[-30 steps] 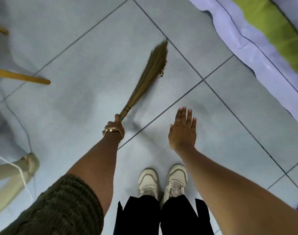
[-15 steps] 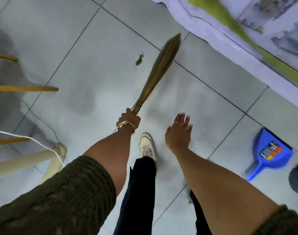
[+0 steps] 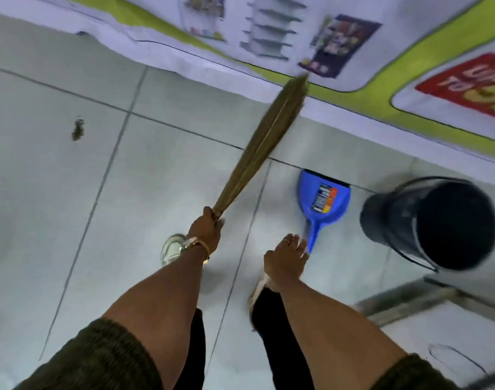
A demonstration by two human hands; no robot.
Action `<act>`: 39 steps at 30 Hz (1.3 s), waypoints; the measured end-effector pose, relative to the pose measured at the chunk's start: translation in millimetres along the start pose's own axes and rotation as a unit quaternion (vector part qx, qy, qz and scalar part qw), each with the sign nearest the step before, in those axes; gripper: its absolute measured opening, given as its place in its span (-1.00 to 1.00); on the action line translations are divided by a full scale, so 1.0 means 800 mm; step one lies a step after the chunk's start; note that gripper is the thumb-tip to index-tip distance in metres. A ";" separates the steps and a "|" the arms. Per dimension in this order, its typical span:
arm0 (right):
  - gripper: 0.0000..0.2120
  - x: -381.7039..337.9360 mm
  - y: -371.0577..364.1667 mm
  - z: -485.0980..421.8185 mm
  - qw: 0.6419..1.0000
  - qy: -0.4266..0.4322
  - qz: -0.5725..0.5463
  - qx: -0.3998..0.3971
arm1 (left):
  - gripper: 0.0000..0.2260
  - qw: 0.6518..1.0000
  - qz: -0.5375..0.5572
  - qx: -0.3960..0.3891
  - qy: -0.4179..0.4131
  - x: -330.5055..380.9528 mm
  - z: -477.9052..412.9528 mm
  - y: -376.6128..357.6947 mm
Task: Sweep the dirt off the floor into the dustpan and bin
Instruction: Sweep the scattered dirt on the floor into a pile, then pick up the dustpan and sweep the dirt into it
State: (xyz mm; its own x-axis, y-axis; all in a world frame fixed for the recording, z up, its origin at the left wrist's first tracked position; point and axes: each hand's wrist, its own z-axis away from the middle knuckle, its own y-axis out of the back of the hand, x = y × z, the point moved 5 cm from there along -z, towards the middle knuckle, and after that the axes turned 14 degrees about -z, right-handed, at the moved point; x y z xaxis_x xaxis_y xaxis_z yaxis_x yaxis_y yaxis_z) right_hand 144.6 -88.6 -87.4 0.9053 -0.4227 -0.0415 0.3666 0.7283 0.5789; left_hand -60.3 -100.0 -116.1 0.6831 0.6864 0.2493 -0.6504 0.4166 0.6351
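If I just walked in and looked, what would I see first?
Probably the long straw broom in the middle, gripped by the left hand and pointing up toward the banner with the green border. Next, the bright blue dustpan on the tiles to its right, with the open right hand near its handle, and a big dark bin beside it. A small clump of dirt sits alone at the far left.
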 end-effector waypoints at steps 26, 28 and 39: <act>-0.56 0.168 -0.075 -0.367 0.901 -0.224 -0.345 0.135 | -0.76 0.974 -0.061 0.075 -0.203 0.035 -0.222 -0.214; -0.58 0.149 -0.060 -0.334 0.905 -0.204 -0.350 0.129 | -0.81 0.979 -0.045 0.077 -0.186 0.029 -0.205 -0.183; -0.58 -0.112 0.016 -0.053 0.969 0.073 -0.222 0.086 | -0.67 0.978 -0.023 0.207 0.012 -0.048 -0.048 0.110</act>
State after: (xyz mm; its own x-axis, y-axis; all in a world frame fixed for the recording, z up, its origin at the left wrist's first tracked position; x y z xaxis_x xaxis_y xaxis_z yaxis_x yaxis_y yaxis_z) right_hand 77.1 -18.3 -110.8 0.6925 -0.5833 -0.4245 0.6962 0.3864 0.6050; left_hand -156.4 -67.2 -97.7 0.6975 0.6882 0.1998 -0.4251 0.1730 0.8885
